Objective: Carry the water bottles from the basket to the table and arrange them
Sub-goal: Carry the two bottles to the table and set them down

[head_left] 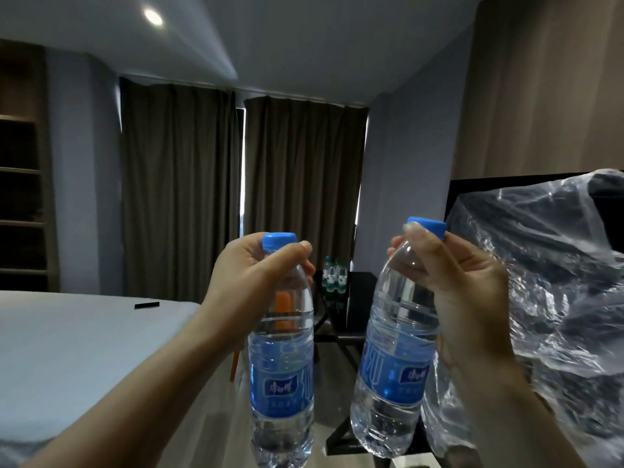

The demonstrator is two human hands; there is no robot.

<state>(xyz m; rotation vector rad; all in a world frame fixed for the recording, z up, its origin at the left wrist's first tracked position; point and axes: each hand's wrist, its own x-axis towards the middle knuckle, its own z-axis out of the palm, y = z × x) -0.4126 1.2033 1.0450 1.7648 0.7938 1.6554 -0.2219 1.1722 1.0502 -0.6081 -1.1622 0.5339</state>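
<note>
Left hand (256, 265) grips neck of left bottle (282, 363), held in air, upright, blue cap up. Right hand (462, 282) pinches neck of right bottle (395, 359), long axis tilted, cap up-right, base down-left. More bottles (334, 275) on far bench (354, 298).

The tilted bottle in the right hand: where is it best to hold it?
At the narrow neck under the blue cap, coming from above, as the right hand does. The bottle tapers there, so a grip closes round it, and its body hangs below.
</note>
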